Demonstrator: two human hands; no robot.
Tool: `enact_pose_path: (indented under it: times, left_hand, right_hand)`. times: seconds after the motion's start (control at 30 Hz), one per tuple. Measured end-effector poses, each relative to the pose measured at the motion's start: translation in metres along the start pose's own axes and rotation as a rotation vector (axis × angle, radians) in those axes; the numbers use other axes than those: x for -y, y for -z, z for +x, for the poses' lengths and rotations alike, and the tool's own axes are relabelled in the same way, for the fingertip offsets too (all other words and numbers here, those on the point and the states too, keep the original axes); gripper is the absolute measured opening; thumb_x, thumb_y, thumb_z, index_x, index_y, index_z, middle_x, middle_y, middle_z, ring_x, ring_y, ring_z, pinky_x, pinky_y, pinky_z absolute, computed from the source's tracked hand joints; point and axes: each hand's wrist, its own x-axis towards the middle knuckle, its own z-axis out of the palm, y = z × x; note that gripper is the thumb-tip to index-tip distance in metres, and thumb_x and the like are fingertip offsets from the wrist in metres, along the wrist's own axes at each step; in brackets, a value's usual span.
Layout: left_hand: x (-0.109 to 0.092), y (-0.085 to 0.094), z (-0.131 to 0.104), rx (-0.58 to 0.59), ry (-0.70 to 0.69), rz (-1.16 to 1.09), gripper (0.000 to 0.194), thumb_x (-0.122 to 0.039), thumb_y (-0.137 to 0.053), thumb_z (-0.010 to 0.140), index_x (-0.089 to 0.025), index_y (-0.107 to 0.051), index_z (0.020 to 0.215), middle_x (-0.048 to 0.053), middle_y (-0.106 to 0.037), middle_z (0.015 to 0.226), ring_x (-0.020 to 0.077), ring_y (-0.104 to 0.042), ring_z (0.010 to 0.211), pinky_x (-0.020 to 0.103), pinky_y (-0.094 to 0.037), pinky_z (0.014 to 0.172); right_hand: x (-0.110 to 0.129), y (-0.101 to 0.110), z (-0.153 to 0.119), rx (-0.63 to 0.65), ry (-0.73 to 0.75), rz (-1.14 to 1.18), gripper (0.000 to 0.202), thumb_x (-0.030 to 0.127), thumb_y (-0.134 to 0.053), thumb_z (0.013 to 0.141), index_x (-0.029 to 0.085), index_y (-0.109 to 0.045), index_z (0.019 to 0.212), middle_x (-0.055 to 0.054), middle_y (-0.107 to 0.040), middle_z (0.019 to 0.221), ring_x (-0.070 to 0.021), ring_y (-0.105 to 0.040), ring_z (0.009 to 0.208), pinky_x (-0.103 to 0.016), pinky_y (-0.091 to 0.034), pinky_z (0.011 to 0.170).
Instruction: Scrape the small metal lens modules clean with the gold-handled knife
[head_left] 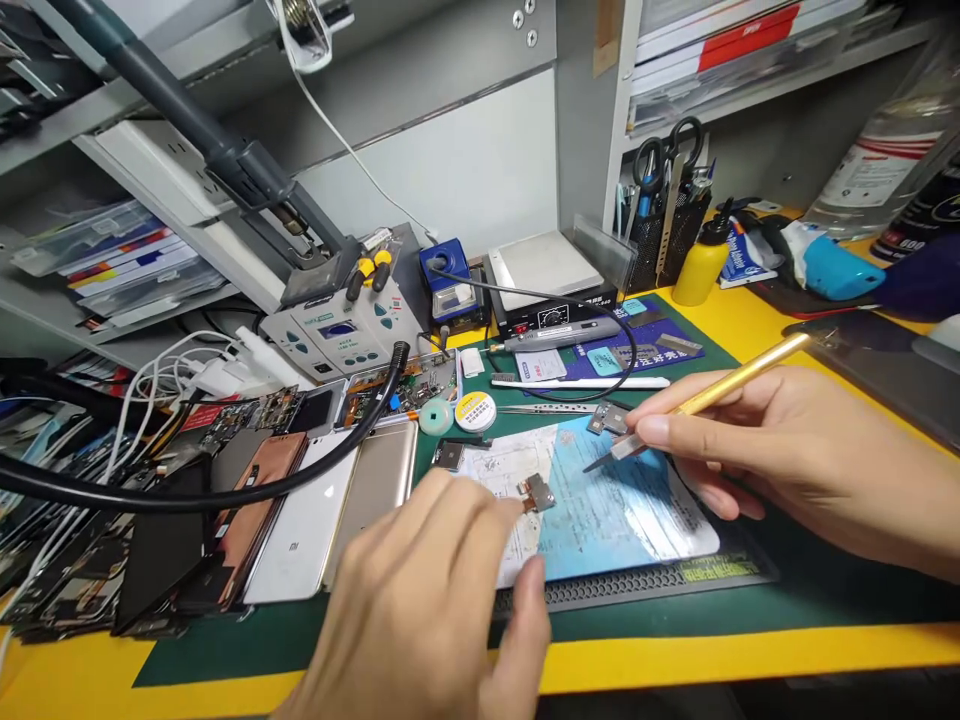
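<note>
My right hand point(795, 460) holds a gold-handled craft knife point(735, 375) in a pen grip. Its thin blade points down and left, over a blue and white sheet point(600, 510). On the left part of that sheet is a small metal phone part with a flex cable point(538, 493). A fingertip of my left hand point(427, 580) is at the cable end of this part, seemingly touching it; the thumb stands apart. Beside the knife's collar lies another small grey part point(609, 418), partly behind my right fingers. A dark square component point(452, 456) sits at the sheet's upper left corner.
Phones and back covers point(296, 530) are piled at left, with a black hose point(225, 497) arching over them. Tweezers point(547, 408), a white brush point(581, 383) and a round tin point(475, 410) lie behind the sheet. A yellow bottle point(701, 265) stands at back right.
</note>
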Motion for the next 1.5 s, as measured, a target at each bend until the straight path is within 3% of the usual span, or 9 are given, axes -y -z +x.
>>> enact_pose_path:
  times: [0.13, 0.5, 0.73, 0.87, 1.1, 1.23, 1.5]
  left_hand:
    - [0.020, -0.017, 0.018, 0.124, 0.033, -0.032, 0.019, -0.024, -0.061, 0.089, -0.021, -0.062, 0.107, 0.009, -0.065, 0.095, 0.0283, -0.065, 0.087, 0.043, -0.054, 0.064]
    - [0.017, -0.026, 0.035, 0.171, 0.044, -0.119, 0.002, -0.022, -0.059, 0.086, -0.024, -0.060, 0.086, 0.002, -0.061, 0.082, 0.0231, -0.062, 0.070, 0.039, -0.044, 0.054]
    - [0.018, -0.029, 0.044, 0.237, 0.016, -0.140, 0.004, -0.022, -0.058, 0.088, -0.024, -0.059, 0.091, 0.003, -0.063, 0.087, 0.0251, -0.062, 0.075, 0.041, -0.047, 0.060]
    - [0.021, -0.030, 0.044, 0.242, 0.017, -0.182, 0.005, -0.023, -0.058, 0.088, -0.025, -0.061, 0.091, 0.003, -0.063, 0.087, 0.0247, -0.062, 0.073, 0.041, -0.047, 0.060]
    - [0.022, -0.034, 0.036, 0.234, 0.080, -0.182, 0.012, -0.025, -0.059, 0.088, -0.030, -0.062, 0.099, 0.000, -0.065, 0.091, 0.0224, -0.062, 0.071, 0.040, -0.049, 0.067]
    - [0.018, -0.037, 0.037, 0.263, 0.185, -0.230, 0.008, -0.025, -0.058, 0.088, -0.029, -0.061, 0.093, -0.001, -0.064, 0.089, 0.0219, -0.062, 0.073, 0.038, -0.047, 0.065]
    - [0.019, -0.038, 0.037, 0.272, 0.192, -0.258, 0.012, -0.025, -0.058, 0.088, -0.030, -0.061, 0.098, -0.003, -0.064, 0.097, 0.0215, -0.065, 0.078, 0.039, -0.049, 0.071]
  right_hand:
    - [-0.001, 0.001, 0.002, 0.029, -0.039, 0.020, 0.054, 0.057, -0.070, 0.087, 0.022, -0.061, 0.047, -0.004, -0.060, 0.052, -0.0180, -0.052, 0.049, -0.031, -0.041, 0.044]
    - [0.003, 0.000, 0.000, 0.034, -0.059, 0.074, 0.048, 0.051, -0.074, 0.085, 0.022, -0.063, 0.049, -0.002, -0.058, 0.050, -0.0161, -0.050, 0.046, -0.029, -0.042, 0.043]
    - [0.003, -0.002, 0.003, 0.067, -0.079, 0.172, 0.020, 0.045, -0.074, 0.088, 0.025, -0.075, 0.085, 0.002, -0.063, 0.050, -0.0125, -0.050, 0.040, -0.021, -0.038, 0.039]
    - [0.001, -0.004, 0.004, 0.137, -0.146, 0.219, 0.019, 0.044, -0.077, 0.085, 0.025, -0.074, 0.085, 0.001, -0.066, 0.049, -0.0126, -0.051, 0.036, -0.020, -0.038, 0.038]
    - [0.003, -0.012, 0.001, 0.108, -0.210, 0.243, 0.020, 0.041, -0.078, 0.081, 0.023, -0.074, 0.091, -0.001, -0.067, 0.048, -0.0150, -0.055, 0.035, -0.020, -0.040, 0.036]
    - [0.009, -0.019, -0.002, 0.072, -0.250, 0.223, 0.020, 0.037, -0.075, 0.085, 0.019, -0.072, 0.092, 0.001, -0.066, 0.048, -0.0108, -0.052, 0.033, -0.015, -0.040, 0.035]
    - [0.013, -0.021, -0.001, 0.057, -0.297, 0.215, 0.027, 0.042, -0.076, 0.086, 0.017, -0.069, 0.094, 0.001, -0.065, 0.047, -0.0095, -0.052, 0.032, -0.013, -0.039, 0.033]
